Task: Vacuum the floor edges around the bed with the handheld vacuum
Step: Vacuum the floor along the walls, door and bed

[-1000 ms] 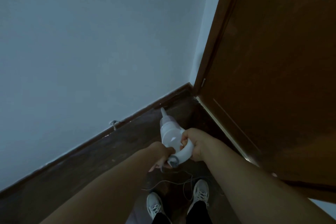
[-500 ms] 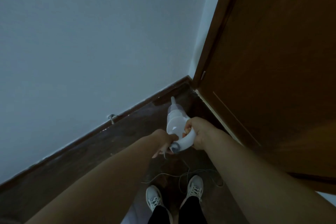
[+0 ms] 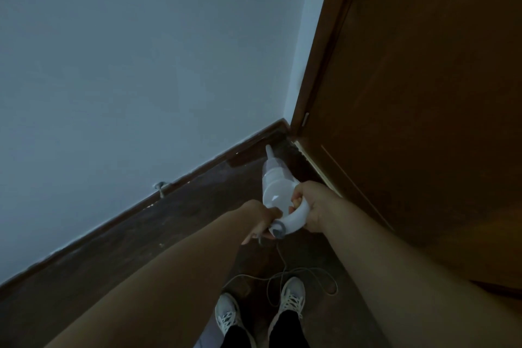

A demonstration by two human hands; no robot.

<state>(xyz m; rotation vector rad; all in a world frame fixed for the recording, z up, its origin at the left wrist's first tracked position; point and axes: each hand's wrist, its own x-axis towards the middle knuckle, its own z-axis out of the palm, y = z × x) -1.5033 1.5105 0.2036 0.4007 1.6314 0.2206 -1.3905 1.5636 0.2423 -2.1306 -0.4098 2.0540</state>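
Note:
A white handheld vacuum (image 3: 275, 186) points its narrow nozzle toward the floor corner where the dark skirting board (image 3: 197, 175) meets a brown wooden door (image 3: 423, 93). My right hand (image 3: 313, 207) is wrapped around the vacuum's curved handle. My left hand (image 3: 261, 222) grips the grey rear end of the handle, where the cord comes out. The thin cord (image 3: 305, 277) trails down and loops on the dark floor (image 3: 99, 268). No bed is in view.
A pale wall (image 3: 141, 65) fills the left and the door stands close on the right, leaving a narrow floor strip. My two white shoes (image 3: 262, 311) stand beside the cord loops. A small clip (image 3: 161, 187) sticks out at the skirting.
The vacuum and both hands have moved forward toward the corner, the nozzle now closer to the skirting board. More cord shows looped by my shoes.

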